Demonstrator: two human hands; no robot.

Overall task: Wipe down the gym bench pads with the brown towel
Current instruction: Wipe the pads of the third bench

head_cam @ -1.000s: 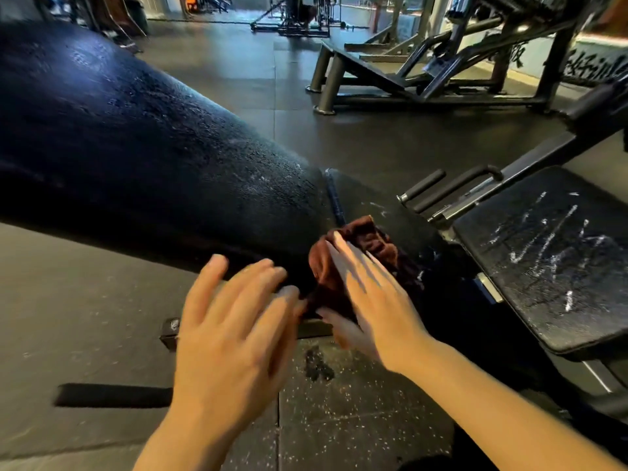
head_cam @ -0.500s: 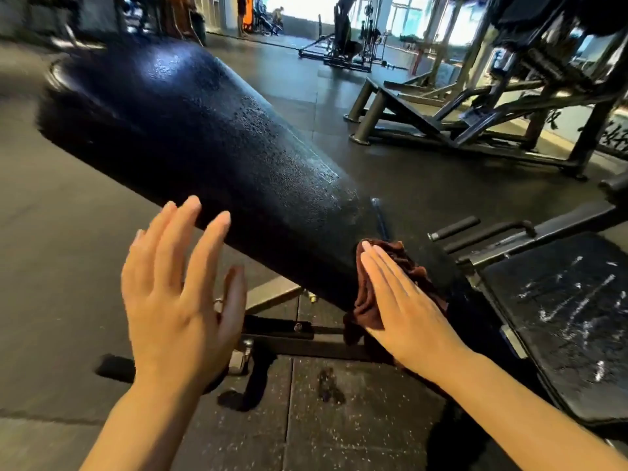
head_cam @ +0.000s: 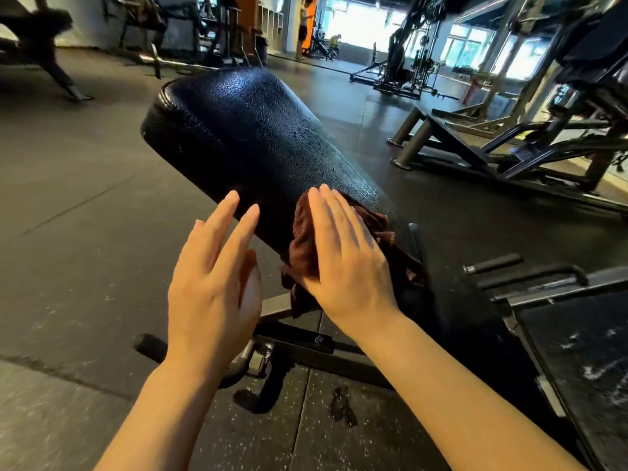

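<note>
- Brown towel [head_cam: 306,246] is bunched under your right hand [head_cam: 343,256], pressed against the side of the black backrest pad [head_cam: 244,137], just left of the gap where that pad meets the next one.
- Your right-hand fingers [head_cam: 326,212] lie straight and together, flat on the cloth and pointing toward 11 o'clock; they press rather than curl round it.
- Part of the towel hangs loose below your palm, and more of it shows at 3 o'clock of your knuckles.
- Your left hand [head_cam: 214,283] is at 9 o'clock of the towel, palm turned toward the pad, fingers [head_cam: 224,219] straight and slightly spread, holding nothing. You cannot tell whether its fingertips touch the pad.
- The backrest pad slopes up toward 11 o'clock, its pebbled skin glossy with fine droplets.
- At 4 o'clock sits a second black pad [head_cam: 584,362] streaked with white marks.
- The bench's metal frame [head_cam: 306,348] runs beneath your wrists on the dark speckled floor [head_cam: 85,232].
- Other gym machines [head_cam: 509,144] stand at 2 o'clock.
</note>
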